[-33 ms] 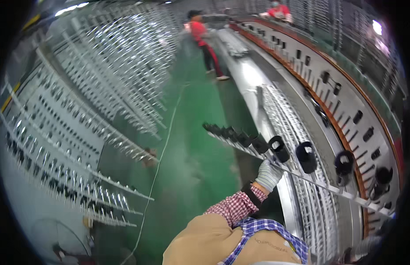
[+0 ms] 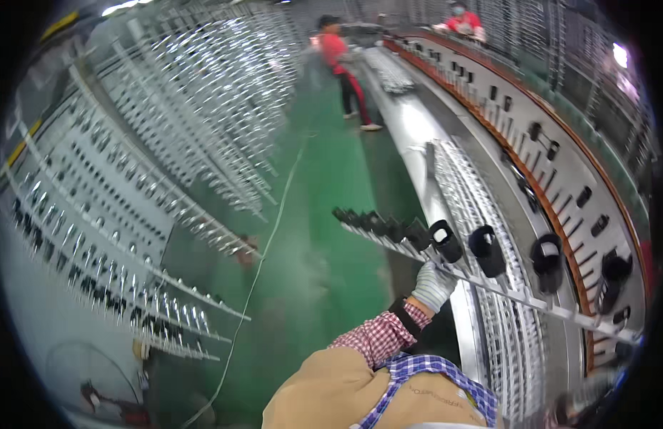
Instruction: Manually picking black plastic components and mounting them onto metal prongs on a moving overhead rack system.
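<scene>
My left hand (image 2: 433, 287), in a pale striped glove, is closed around a long light-coloured bar (image 2: 513, 292). The bar runs slantwise across the front, from the middle of the view to the right rim. A row of black cup-like cylinders (image 2: 486, 250) with hollow ends is mounted along it. Several smaller-looking ones stand close together toward its far end. At the lower right rim, a blurred greyish shape that looks like my right hand (image 2: 594, 393) lies below the bar's near end. Its fingers cannot be made out.
A metal bench (image 2: 417, 125) with many silvery bars (image 2: 481, 193) runs along my right. Beyond it is an orange-edged conveyor (image 2: 538, 107) carrying pegs and black parts. Racks of shiny rods (image 2: 217, 93) stand left. A cable (image 2: 274, 232) crosses the green floor (image 2: 324, 272). Two people in red (image 2: 335, 50) (image 2: 463, 25) are farther off.
The view has shifted slightly, so the racks, bench and people appear a little farther right. My left hand keeps its grip on the bar, whose cylinders have shifted slightly in view.
</scene>
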The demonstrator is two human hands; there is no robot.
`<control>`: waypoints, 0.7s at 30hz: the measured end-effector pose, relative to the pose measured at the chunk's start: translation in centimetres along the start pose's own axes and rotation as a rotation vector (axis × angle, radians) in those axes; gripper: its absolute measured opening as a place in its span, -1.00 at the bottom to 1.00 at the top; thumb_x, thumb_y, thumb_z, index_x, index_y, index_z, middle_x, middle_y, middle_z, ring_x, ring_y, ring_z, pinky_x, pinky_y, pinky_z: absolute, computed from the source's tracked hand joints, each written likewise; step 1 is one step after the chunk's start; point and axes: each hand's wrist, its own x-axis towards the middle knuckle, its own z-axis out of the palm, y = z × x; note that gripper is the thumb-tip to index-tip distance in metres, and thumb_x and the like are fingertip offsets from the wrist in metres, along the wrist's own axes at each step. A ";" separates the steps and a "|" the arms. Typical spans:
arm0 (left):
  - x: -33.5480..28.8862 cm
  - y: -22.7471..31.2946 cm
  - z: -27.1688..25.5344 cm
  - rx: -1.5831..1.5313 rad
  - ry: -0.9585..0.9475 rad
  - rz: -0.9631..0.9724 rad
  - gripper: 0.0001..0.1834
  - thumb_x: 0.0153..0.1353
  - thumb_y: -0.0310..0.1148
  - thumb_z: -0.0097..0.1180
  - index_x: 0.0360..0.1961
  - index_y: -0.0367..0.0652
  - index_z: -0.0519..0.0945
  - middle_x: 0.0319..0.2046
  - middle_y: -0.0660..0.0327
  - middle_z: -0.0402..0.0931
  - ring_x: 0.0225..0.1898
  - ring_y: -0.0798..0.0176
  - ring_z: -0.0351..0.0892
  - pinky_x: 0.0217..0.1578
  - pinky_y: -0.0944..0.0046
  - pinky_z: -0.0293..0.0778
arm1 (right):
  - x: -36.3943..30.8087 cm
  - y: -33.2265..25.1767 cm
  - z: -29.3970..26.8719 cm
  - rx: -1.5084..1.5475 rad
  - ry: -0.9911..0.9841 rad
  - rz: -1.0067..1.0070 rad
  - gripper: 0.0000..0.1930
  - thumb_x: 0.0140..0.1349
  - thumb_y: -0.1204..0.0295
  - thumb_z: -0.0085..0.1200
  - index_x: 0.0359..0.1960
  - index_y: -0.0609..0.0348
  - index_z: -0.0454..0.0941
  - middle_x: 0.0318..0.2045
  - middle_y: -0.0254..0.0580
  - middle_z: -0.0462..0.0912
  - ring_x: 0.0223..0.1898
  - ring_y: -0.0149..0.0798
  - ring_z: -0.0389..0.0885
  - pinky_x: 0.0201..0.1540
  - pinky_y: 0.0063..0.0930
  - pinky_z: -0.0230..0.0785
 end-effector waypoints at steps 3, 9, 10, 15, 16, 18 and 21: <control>-3.5 5.7 -0.9 -0.041 0.112 0.145 -0.84 0.20 -0.31 -0.23 -0.39 -0.07 0.41 -0.53 0.30 0.44 -0.58 0.40 0.40 -0.52 0.32 0.43 | 0.3 -1.6 12.0 0.299 -0.433 0.086 -0.66 0.10 0.37 -0.01 -0.11 0.29 0.35 -0.29 -0.16 0.48 -0.34 -0.26 0.47 -0.37 -0.37 0.36; -1.1 14.1 -8.3 0.077 -0.014 0.302 -0.64 0.23 -0.20 -0.35 -0.21 -0.20 0.44 -0.26 0.05 0.49 -0.23 0.12 0.47 -0.17 0.08 0.44 | -2.2 -6.8 32.0 1.049 -1.241 0.451 -0.64 0.11 0.35 0.00 -0.11 0.33 0.35 -0.34 -0.16 0.50 -0.34 -0.29 0.47 -0.36 -0.49 0.37; -2.2 14.4 -5.5 0.173 0.279 0.400 -0.62 0.23 -0.19 -0.37 -0.18 -0.22 0.42 -0.23 0.03 0.47 -0.19 0.12 0.45 -0.15 0.08 0.42 | -2.3 -8.5 34.5 1.470 -1.311 0.848 -0.66 0.12 0.31 -0.03 -0.17 0.34 0.38 -0.35 -0.11 0.51 -0.32 -0.28 0.47 -0.33 -0.53 0.37; -4.4 24.4 -3.2 0.266 -0.152 0.288 -0.57 0.23 -0.16 -0.35 -0.01 -0.22 0.31 -0.07 0.10 0.38 -0.05 0.18 0.35 -0.02 0.15 0.32 | -5.7 -12.9 48.6 0.980 -1.204 0.394 -0.74 0.16 0.35 -0.06 -0.24 0.34 0.39 -0.50 -0.32 0.44 -0.54 -0.46 0.37 -0.50 -0.61 0.26; -3.9 28.1 -5.2 0.404 -0.211 0.299 -0.59 0.23 -0.16 -0.32 0.00 -0.21 0.28 -0.07 0.09 0.37 -0.05 0.17 0.35 -0.05 0.16 0.33 | -6.1 -17.3 51.0 1.013 -1.268 0.428 -0.72 0.17 0.31 -0.07 -0.25 0.32 0.40 -0.52 -0.34 0.43 -0.57 -0.48 0.34 -0.55 -0.62 0.22; -8.1 31.9 -3.4 0.621 0.026 0.438 -0.61 0.22 -0.17 -0.27 -0.03 -0.20 0.29 -0.10 0.07 0.37 -0.12 0.16 0.37 -0.11 0.16 0.35 | -7.8 -21.0 57.9 1.362 -1.400 0.987 -0.69 0.18 0.20 -0.09 -0.29 0.23 0.44 -0.53 -0.38 0.46 -0.62 -0.53 0.31 -0.62 -0.69 0.15; -12.2 38.3 -8.2 0.537 0.086 0.576 -0.63 0.20 -0.14 -0.20 -0.09 -0.18 0.34 -0.17 0.09 0.38 -0.17 0.16 0.38 -0.10 0.16 0.33 | -9.5 -25.7 66.1 1.231 -1.371 0.926 -0.68 0.09 0.14 0.02 -0.35 0.16 0.50 -0.59 -0.39 0.49 -0.68 -0.54 0.31 -0.65 -0.71 0.13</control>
